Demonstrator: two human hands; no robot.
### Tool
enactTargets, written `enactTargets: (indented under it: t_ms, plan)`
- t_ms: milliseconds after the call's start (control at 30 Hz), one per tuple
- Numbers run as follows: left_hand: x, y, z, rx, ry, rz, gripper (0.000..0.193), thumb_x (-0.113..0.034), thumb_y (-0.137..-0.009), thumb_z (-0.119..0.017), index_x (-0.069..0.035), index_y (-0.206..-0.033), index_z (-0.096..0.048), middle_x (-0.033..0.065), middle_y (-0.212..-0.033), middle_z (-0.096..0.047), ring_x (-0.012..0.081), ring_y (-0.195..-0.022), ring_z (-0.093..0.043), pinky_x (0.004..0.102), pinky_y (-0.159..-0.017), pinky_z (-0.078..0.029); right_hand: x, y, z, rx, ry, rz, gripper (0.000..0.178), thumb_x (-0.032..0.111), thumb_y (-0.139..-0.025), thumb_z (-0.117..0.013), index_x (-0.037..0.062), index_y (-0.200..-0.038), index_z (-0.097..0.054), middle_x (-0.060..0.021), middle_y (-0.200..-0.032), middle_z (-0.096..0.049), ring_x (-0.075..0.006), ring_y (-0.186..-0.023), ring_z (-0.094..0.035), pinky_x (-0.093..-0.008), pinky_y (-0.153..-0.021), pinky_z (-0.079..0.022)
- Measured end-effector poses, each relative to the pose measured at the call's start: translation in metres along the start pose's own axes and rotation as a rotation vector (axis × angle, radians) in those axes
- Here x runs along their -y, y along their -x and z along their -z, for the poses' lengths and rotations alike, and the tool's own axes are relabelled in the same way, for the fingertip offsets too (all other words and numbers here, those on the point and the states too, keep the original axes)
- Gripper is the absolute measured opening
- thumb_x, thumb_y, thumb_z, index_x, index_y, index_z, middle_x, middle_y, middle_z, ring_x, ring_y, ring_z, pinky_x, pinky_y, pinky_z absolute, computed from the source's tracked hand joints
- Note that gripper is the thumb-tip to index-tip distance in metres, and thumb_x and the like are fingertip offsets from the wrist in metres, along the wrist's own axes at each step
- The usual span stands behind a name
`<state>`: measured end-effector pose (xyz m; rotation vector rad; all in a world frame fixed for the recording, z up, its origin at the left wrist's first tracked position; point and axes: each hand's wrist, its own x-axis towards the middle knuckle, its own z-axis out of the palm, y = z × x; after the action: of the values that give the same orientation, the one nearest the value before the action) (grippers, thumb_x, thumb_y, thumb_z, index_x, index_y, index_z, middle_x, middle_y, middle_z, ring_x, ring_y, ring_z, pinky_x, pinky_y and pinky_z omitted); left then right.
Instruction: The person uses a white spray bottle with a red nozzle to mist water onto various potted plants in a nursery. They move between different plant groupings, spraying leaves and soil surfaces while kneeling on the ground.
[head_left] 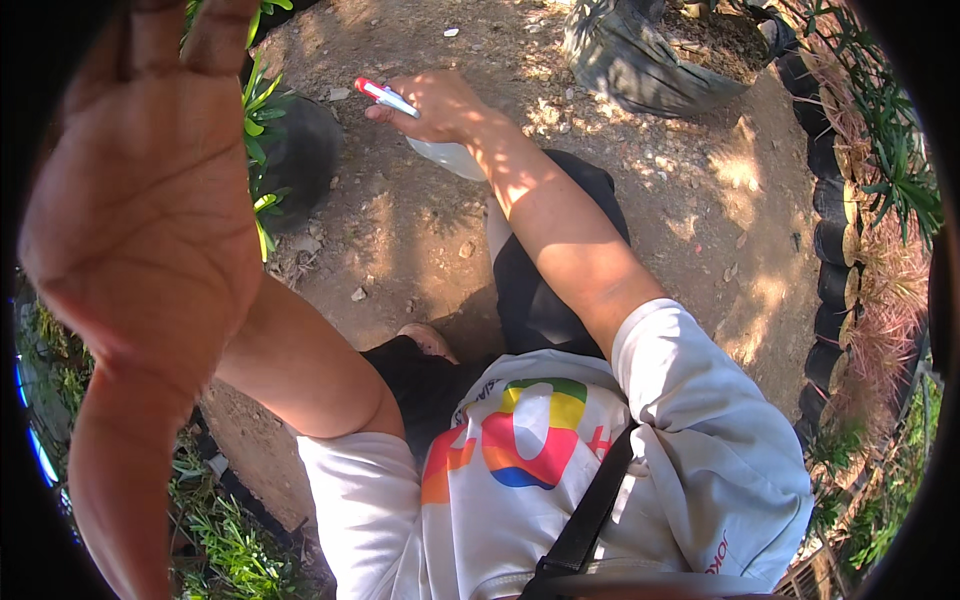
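My left hand is raised close at the left, palm showing and holding nothing. Its fingers stretch upward, their tips cut off by the upper edge. Farther out over the soil, my right hand is closed round a slim red-and-white tool. The tool's red end points up and left; its exact kind is unclear. Just under that hand shows a pale, rounded, translucent thing, partly hidden by the wrist. I cannot tell whether the hand also holds it.
A leafy green plant and a dark pot stand beyond my left hand. A dark grey plastic grow bag lies at the top. Black grow bags line the right, with reddish plants behind. Stones dot the bare soil.
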<state>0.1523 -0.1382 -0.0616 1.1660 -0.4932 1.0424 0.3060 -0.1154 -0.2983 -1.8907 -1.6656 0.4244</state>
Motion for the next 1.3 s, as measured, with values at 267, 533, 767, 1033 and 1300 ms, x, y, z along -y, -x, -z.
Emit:
enactTargets:
  t_ms: [267,533,767,1033,1300]
  plan:
    - [0.152,0.147,-0.051,-0.245,0.946,1.46,0.08,-0.053,-0.093,-0.046,-0.002,-0.146,-0.016,0.034,-0.141,-0.031,0.0427,-0.134,-0.032,0.0516,-0.109,-0.03,-0.016,0.003,-0.001,-0.036,-0.019,0.115,0.057,0.059,-0.091,-0.045,0.0044,-0.09,-0.061,-0.0145,-0.075,-0.065,-0.0328,-0.072,-0.064,-0.0432,-0.069,-0.051]
    - [0.14,0.108,0.036,-0.526,0.255,0.883,0.06,-0.038,-0.095,-0.047,-0.005,-0.143,-0.031,0.0292,-0.145,-0.029,0.039,-0.137,-0.028,0.0545,-0.11,-0.027,-0.029,-0.006,-0.001,-0.084,-0.434,0.078,0.054,0.058,-0.087,-0.053,0.0043,-0.085,-0.061,-0.0145,-0.074,-0.064,-0.0316,-0.075,-0.065,-0.0407,-0.069,-0.052]
    - [0.151,0.126,0.031,-0.49,0.423,0.71,0.05,-0.03,-0.098,-0.042,-0.002,-0.139,-0.037,0.0223,-0.14,-0.042,0.0348,-0.133,-0.036,0.049,-0.113,-0.024,-0.027,-0.009,0.013,0.004,-0.327,0.04,0.065,0.066,-0.08,-0.053,0.0027,-0.081,-0.066,-0.0162,-0.073,-0.067,-0.0352,-0.078,-0.067,-0.0428,-0.069,-0.054]
    - [0.145,0.133,0.028,-0.542,-0.027,0.734,0.044,-0.023,-0.099,-0.042,0.001,-0.136,-0.038,0.022,-0.124,-0.052,0.0292,-0.117,-0.053,0.0409,-0.1,-0.045,-0.008,-0.016,-0.014,-0.31,-0.494,0.053,0.058,0.061,-0.079,-0.06,0.0043,-0.07,-0.064,-0.0143,-0.065,-0.064,-0.0359,-0.068,-0.064,-0.0413,-0.061,-0.051]
    - [0.143,0.147,0.058,-0.697,0.184,0.751,0.035,-0.018,-0.1,-0.037,0.001,-0.129,-0.047,0.0169,-0.096,-0.068,0.0269,-0.087,-0.069,0.0359,-0.072,-0.061,0.009,-0.018,-0.015,-0.276,-0.483,0.042,0.059,0.06,-0.08,-0.059,0.0004,-0.078,-0.062,-0.0153,-0.069,-0.064,-0.0364,-0.073,-0.063,-0.0438,-0.064,-0.053]
